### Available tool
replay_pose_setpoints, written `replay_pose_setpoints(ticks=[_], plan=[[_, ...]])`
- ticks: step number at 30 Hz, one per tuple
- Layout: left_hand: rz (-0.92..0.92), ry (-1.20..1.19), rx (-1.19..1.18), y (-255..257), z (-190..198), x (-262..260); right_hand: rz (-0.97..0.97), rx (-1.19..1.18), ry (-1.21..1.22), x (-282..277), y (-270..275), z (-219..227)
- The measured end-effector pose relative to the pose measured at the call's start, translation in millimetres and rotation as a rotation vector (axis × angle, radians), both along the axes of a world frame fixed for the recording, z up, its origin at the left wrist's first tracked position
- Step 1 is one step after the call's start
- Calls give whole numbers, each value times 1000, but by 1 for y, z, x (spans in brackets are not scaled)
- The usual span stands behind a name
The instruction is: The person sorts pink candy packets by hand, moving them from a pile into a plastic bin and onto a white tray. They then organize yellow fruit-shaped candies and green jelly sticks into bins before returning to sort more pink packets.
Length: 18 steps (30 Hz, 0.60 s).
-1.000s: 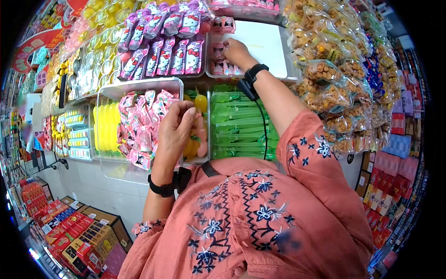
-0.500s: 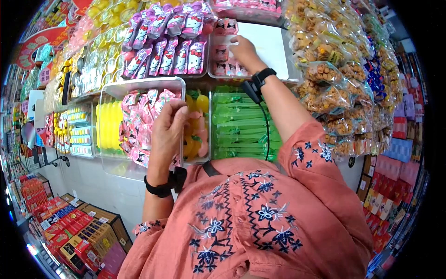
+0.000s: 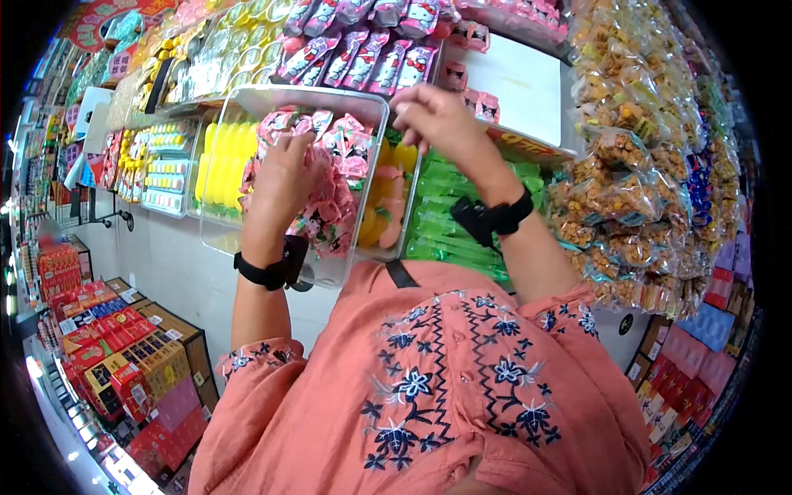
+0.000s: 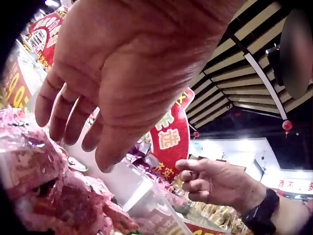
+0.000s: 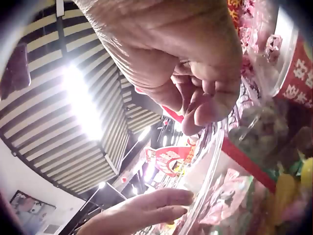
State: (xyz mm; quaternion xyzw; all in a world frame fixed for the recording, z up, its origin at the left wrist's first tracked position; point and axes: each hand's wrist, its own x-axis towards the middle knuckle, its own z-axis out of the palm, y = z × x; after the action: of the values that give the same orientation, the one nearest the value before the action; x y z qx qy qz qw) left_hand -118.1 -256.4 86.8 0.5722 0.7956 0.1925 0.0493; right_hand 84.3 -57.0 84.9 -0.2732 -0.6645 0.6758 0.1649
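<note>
My left hand [image 3: 289, 177] is over the pink wrapped packets [image 3: 342, 202] in a clear plastic bin [image 3: 375, 124]. In the left wrist view its fingers [image 4: 61, 115] hang loosely bent just above the packets [image 4: 54, 196], gripping none; contact is unclear. My right hand [image 3: 450, 128] hovers just right of the bin's upper right corner, fingers loosely bent and apart, with nothing visible in it. The right wrist view shows its fingers [image 5: 208, 105] curled near the thumb. Beyond it, a tray holds a white board [image 3: 520, 82] and a few pink packets [image 3: 483, 106].
Green packets [image 3: 462, 214] lie right of the bin, and yellow items [image 3: 223, 165] lie left of the pink ones. Purple packets [image 3: 363, 62] are stacked behind. Bagged snacks [image 3: 627, 165] hang at the right. Boxed goods [image 3: 124, 355] stand at lower left.
My right hand has left the tray with the white board and come toward the bin. My left hand has moved from the bin's right side onto the pink packets. The head view has shifted.
</note>
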Motion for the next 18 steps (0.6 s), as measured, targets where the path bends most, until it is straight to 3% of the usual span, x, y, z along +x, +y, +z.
replay_pose_setpoints(ticks=[10,13,18], plan=[[62,168,-100,-12,11,11,90,-56,6,-1,-43,-4],[211,85,-221,-23,9,8,93,-70,15,2,-45,-5],[154,23,-193,-32,2,3,115,-62,9,-3,-47,-1]])
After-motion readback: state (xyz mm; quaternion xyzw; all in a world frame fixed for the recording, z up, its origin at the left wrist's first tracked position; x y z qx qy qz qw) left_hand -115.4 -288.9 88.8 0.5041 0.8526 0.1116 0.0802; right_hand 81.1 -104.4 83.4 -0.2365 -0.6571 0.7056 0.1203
